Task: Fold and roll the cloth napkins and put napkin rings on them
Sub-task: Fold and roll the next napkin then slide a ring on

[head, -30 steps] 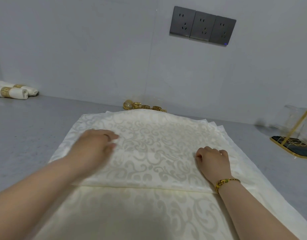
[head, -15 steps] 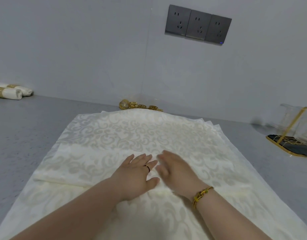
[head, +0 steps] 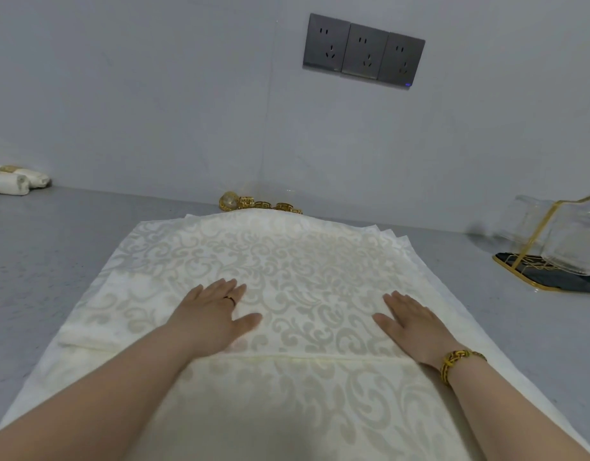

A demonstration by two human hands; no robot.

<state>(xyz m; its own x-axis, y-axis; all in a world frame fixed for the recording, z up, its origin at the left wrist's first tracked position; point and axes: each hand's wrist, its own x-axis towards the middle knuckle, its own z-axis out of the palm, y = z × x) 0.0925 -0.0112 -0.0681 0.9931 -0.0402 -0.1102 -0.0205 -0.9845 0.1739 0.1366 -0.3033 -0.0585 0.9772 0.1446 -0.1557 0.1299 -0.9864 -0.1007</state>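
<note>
Left hand: the left hand [head: 214, 314] lies palm down on the cloth with its fingers straight and close together and the thumb out to the side; it presses and grips nothing. A thin ring [head: 230, 298] sits on one finger.
Right hand: the right hand [head: 415, 322] is also flat and pressing, fingers straight, with a gold bracelet [head: 460, 361] at the wrist.
Task's thing: the folded napkin [head: 307, 294] lies directly under both palms, on top of the stack of open napkins [head: 287, 410] that runs toward the person.
Key relation: the folded band's long axis runs left to right across the body. Its near edge lies just under the heels of both hands, so either could catch it. The left end reaches well beyond the left hand, while the right hand sits close to the right end.
Step, as judged: smoothing the fold flat before another fold or the roll.
Change: half a second ago the hands were side by side, almost touching, at the middle of the band; now they are well apart, each moved outward along it.
Rings: the napkin rings [head: 258, 203] lie past the stack's far edge by the wall, nearer the left hand.
Further out: two finished rolls [head: 11, 181] rest far left on the counter [head: 54, 247]; a gold-framed glass rack [head: 559, 247] stands far right; wall sockets [head: 363, 51] above.
</note>
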